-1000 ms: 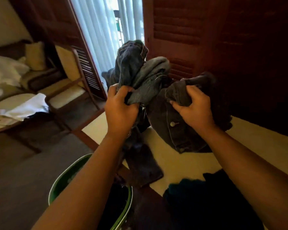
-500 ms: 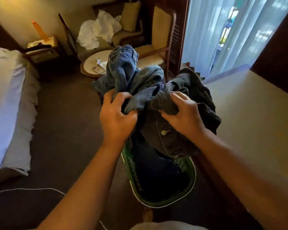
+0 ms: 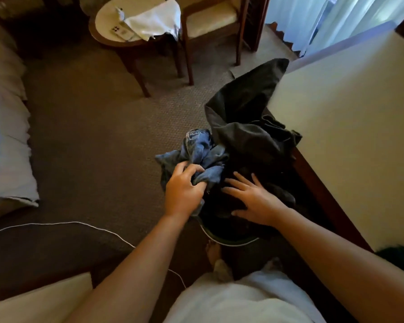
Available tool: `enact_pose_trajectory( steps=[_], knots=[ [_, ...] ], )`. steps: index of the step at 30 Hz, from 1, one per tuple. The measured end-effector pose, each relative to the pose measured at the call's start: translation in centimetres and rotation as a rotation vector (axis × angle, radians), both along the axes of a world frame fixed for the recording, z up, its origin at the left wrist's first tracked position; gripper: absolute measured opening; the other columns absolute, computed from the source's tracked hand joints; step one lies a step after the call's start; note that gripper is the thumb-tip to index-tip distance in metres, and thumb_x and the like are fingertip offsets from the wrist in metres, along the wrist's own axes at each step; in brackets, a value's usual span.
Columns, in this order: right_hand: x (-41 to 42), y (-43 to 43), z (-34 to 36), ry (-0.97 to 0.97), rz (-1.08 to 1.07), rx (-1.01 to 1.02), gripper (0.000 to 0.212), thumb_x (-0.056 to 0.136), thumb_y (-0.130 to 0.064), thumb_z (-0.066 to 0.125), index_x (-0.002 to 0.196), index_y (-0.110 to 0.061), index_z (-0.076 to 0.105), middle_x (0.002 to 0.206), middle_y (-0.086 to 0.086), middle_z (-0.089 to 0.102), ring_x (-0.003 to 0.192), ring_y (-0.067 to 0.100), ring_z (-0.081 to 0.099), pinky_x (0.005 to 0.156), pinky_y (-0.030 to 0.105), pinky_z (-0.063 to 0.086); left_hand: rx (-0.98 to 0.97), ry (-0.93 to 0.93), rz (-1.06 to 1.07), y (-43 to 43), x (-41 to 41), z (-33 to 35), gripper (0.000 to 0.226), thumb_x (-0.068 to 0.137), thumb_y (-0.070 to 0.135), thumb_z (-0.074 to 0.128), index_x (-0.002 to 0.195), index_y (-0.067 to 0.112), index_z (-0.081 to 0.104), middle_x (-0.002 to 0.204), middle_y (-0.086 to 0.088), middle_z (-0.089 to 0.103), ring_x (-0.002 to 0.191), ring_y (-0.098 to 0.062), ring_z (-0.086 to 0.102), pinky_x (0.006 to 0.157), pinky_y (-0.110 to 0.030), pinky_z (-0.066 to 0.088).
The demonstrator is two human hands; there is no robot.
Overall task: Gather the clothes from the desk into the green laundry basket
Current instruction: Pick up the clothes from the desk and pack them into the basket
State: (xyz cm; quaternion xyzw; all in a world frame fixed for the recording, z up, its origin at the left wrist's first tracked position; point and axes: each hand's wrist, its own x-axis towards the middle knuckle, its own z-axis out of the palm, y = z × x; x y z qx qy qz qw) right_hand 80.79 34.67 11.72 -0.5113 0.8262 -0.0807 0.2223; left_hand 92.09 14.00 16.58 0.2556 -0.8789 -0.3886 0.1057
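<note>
desk (image 3: 350,136): cream top with a dark wood edge, off to the right of the right hand's fingertips, nothing touching it from either hand

dark jacket (image 3: 247,122): biggest piece of the pile. It's heaped just past the right fingertips, with one flap sticking up against the desk edge

green laundry basket (image 3: 231,240): on the carpet right under both hands, stuffed so full that only a strip of rim shows below the right palm

blue jeans (image 3: 203,152): bunched on the pile's left side, spilling over just beyond the left knuckles

right hand (image 3: 254,199): fingers spread wide and straight, laid flat on the dark clothes in the basket

left hand (image 3: 184,190): fingers curled in, pinching a fold of the jeans

card (image 3: 120,31): on the round table (image 3: 103,40) way beyond both hands. It has dark marks on it, too blurry to read, sorry
</note>
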Motion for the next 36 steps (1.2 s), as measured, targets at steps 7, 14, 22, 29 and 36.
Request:
enact_pose_trajectory(
  steps=[7,14,22,29,36],
  knots=[
    [0.3,1.7,0.9,-0.025,-0.367,-0.226,0.073,0.1,-0.026,0.063,0.161,-0.012,0.026,0.168,0.005,0.026,0.158,0.018,0.007,0.126,0.031,0.001,0.115,-0.038,-0.139,3.7,-3.2,-1.9,0.027,0.09,0.01,0.065,0.115,0.015,0.071,0.127,-0.003,0.063,0.122,-0.017,0.057,0.105,-0.037,0.048],
    [0.4,1.5,0.7,-0.069,-0.434,-0.142,0.072,0.104,-0.026,0.055,0.163,-0.013,0.017,0.17,0.003,0.017,0.157,0.015,0.002,0.121,0.024,-0.006,0.188,-0.212,-0.184,4.2,-4.8,-2.0,0.052,0.095,0.002,0.052,0.146,0.011,0.054,0.149,-0.006,0.053,0.139,-0.019,0.046,0.112,-0.019,0.028],
    [0.7,0.8,0.6,-0.143,-0.41,-0.101,0.071,0.104,-0.028,0.052,0.164,-0.017,0.015,0.171,-0.001,0.014,0.156,0.011,-0.001,0.123,0.026,-0.002,0.237,-0.25,-0.112,3.2,-3.4,-3.4,0.053,0.1,0.005,0.049,0.153,0.01,0.046,0.156,-0.008,0.046,0.146,-0.02,0.039,0.112,-0.018,0.023],
    [-1.1,-3.9,0.9,-0.182,-0.394,-0.121,0.067,0.106,-0.022,0.048,0.164,-0.013,0.015,0.171,0.003,0.016,0.158,0.017,0.003,0.128,0.034,0.005,0.293,-0.223,-0.055,2.7,-5.9,-3.2,0.054,0.105,0.004,0.041,0.158,0.012,0.04,0.163,-0.006,0.039,0.15,-0.018,0.034,0.111,-0.016,0.022],
    [-9.8,-9.7,-1.5,-0.245,-0.478,-0.045,0.063,0.101,-0.029,0.057,0.159,-0.018,0.034,0.166,0.007,0.029,0.155,0.024,0.022,0.125,0.041,0.025,0.317,-0.208,0.063,-0.8,-11.3,-6.4,0.054,0.104,0.018,0.054,0.157,0.014,0.042,0.161,-0.006,0.042,0.149,-0.018,0.037,0.119,-0.023,0.026]
  ],
)
